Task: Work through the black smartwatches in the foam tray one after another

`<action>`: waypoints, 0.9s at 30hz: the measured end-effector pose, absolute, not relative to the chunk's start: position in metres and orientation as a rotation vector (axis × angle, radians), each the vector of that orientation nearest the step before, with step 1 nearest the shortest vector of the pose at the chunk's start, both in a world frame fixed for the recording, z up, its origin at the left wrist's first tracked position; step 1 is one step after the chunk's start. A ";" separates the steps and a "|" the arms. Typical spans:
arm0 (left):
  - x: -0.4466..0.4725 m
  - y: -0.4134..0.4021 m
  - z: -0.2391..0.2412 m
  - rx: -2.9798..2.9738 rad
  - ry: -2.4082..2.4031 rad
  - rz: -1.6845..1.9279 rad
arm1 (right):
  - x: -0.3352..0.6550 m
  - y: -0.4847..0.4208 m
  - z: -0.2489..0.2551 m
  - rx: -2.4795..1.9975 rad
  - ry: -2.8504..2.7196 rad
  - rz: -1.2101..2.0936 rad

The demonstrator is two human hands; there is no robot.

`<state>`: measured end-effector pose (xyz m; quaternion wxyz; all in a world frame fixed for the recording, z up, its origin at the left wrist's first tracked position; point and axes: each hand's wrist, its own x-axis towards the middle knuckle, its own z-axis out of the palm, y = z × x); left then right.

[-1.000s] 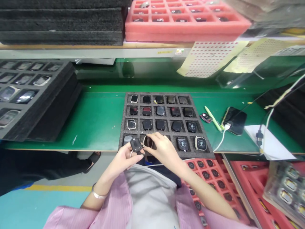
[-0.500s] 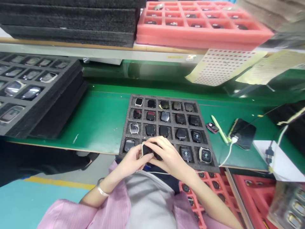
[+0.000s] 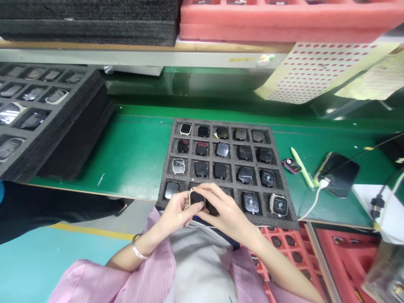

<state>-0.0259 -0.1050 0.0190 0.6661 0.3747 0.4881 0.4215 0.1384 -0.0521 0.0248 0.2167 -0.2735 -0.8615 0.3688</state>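
Note:
Both my hands hold one smartwatch with a pale case and a dark screen, above the front row of a grey foam tray. My left hand grips its left side, the thumb against the lower edge of the screen. My right hand closes on its upper and right edges. Several more watch bodies sit in the tray's square cells, among them a pale one at the front right and another white-cased one on the left. My hands hide part of the front row.
Stacked dark foam trays with watches stand on the left. Right of the grey tray lie a purple-edged watch, a green pen and a black power bank or phone with a white cable. Pink foam sits on the shelf above.
The view has tilted downward and closer, so the shelf sits higher in the picture. The watch stays in both hands, its screen now turned more toward me.

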 end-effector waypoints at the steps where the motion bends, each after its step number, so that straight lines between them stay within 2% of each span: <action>1: -0.026 -0.105 0.019 0.848 1.103 0.951 | 0.138 -0.052 0.025 -0.752 -2.387 1.014; 23: -0.027 -0.115 0.015 0.915 1.078 0.980 | 0.141 -0.056 0.030 -0.731 -2.358 1.013; 27: -0.044 -0.132 0.013 0.868 0.908 0.750 | 0.145 -0.046 0.027 -0.770 -2.229 1.019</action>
